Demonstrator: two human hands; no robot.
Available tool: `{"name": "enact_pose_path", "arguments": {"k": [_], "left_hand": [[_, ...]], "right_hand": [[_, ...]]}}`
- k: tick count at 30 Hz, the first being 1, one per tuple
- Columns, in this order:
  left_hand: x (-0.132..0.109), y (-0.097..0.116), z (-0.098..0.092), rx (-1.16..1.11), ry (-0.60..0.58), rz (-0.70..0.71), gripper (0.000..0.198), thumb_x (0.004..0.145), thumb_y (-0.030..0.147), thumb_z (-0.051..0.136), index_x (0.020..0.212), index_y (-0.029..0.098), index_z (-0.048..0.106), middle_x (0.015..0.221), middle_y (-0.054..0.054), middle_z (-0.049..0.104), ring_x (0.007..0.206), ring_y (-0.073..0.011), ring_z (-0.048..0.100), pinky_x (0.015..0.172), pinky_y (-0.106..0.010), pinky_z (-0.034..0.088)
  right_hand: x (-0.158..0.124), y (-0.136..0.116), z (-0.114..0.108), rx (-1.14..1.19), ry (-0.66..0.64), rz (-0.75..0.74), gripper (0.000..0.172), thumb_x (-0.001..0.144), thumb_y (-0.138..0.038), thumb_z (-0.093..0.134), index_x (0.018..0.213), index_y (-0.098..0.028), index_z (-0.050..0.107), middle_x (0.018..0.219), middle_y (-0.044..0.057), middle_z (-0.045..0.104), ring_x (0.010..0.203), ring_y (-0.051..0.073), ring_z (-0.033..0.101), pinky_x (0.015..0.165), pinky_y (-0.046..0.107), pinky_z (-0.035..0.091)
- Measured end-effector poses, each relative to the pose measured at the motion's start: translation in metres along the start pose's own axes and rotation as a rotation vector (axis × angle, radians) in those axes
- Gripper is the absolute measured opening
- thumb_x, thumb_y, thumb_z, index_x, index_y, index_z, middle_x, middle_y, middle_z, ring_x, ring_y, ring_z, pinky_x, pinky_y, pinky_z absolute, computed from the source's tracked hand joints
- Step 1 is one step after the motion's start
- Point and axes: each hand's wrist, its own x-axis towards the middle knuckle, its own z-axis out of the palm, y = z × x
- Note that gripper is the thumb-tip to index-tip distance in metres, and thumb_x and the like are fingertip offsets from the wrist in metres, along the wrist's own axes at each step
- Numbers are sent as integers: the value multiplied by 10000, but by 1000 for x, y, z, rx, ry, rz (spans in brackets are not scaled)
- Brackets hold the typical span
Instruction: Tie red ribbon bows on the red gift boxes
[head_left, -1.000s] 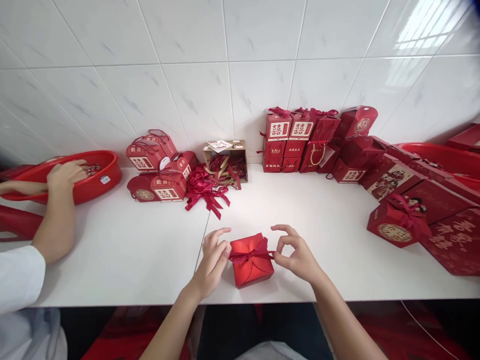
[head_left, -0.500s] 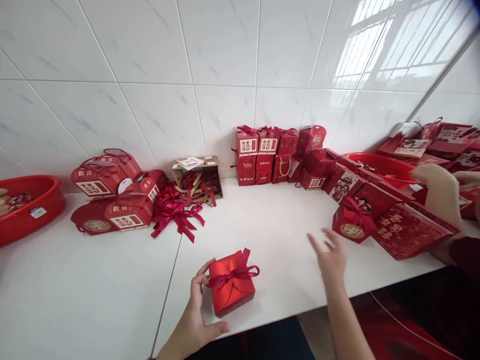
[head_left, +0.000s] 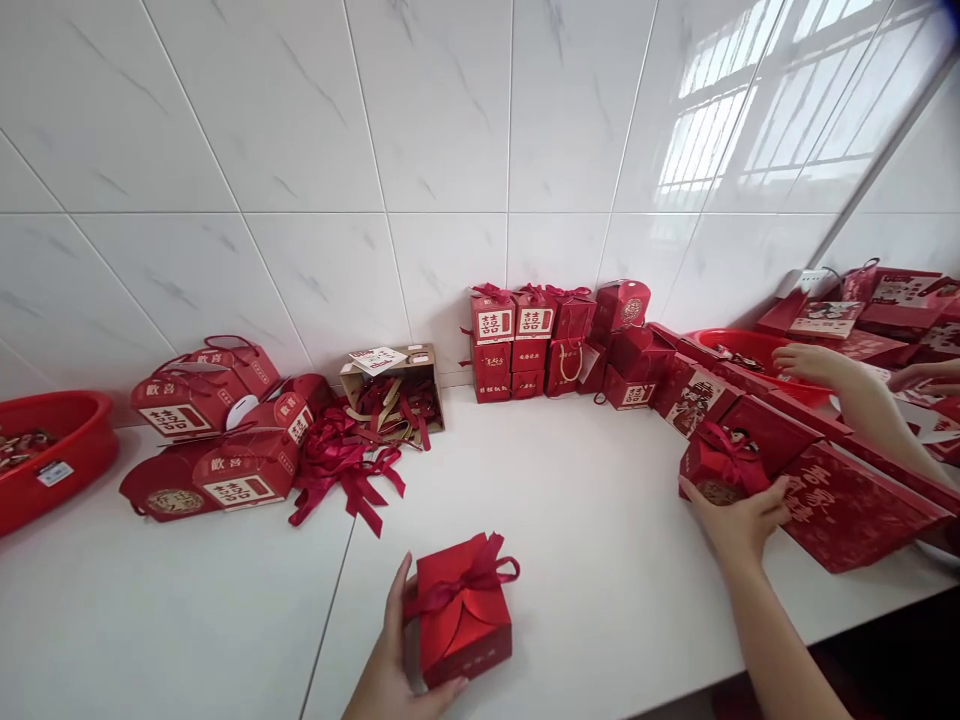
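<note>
I've got the left hand's [head_left: 397, 650] fingers curled round the square box [head_left: 469, 610], bow on top, near edge of the tabletop [head_left: 585, 520]. My right hand [head_left: 739, 525] has fingers wide across the bowed hexagonal box [head_left: 697, 458], touching, can't tell if gripping; big bag [head_left: 855, 505] just beside it.

White tile wall [head_left: 450, 110] at twelve o'clock, window shine [head_left: 705, 150] at two, big red tub [head_left: 84, 435] at nine, red boxes with handles [head_left: 184, 395] also at nine, ribbon pile [head_left: 330, 455] at eight, another tub [head_left: 739, 336] at three
</note>
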Motion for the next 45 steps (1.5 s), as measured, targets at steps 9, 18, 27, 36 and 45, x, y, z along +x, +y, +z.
{"name": "enact_pose_path", "arguments": {"k": [9,18,27,36,45], "left_hand": [[212,155,-84,21,229,340,819,620,406,818,1300,203,408,1291,-138,583,1165,-278,589,965,-425,509],[443,246,-74,117,419,532,894,682,379,780,1428,245,305,1343,-134,507,1323,-327,400,1094,-512,310],[442,202,-56,338,477,288,896,745,565,648,1466,238,230,1455,-191,288,1392,-408,202,1089,-567,217],[229,85,-53,683,324,262,446,744,318,651,1180,266,572,1417,-117,410,1337,-352,307,1057,-553,285],[123,-25,-77,830,412,-162,471,867,328,607,1291,142,517,1429,-182,417,1333,-382,357,1046,-587,324]], "right_hand": [[40,-119,38,248,62,-245,1016,614,-519,692,1426,-98,248,1386,225,357,1271,354,408,1065,495,345],[80,-357,178,290,-99,-633,811,824,-576,524,1447,-175,196,1425,233,281,1170,332,496,912,511,463],[61,-339,215,137,-111,-689,791,878,-618,410,1512,-218,157,1562,181,79,1425,416,35,1060,689,141],[-66,-164,124,64,-469,-950,664,917,-420,457,1498,-330,148,1558,115,91,1431,335,166,1087,540,303],[-147,-62,75,-24,-787,-946,479,925,-380,444,1391,-278,402,1509,132,238,1350,317,346,1028,494,420]]}}
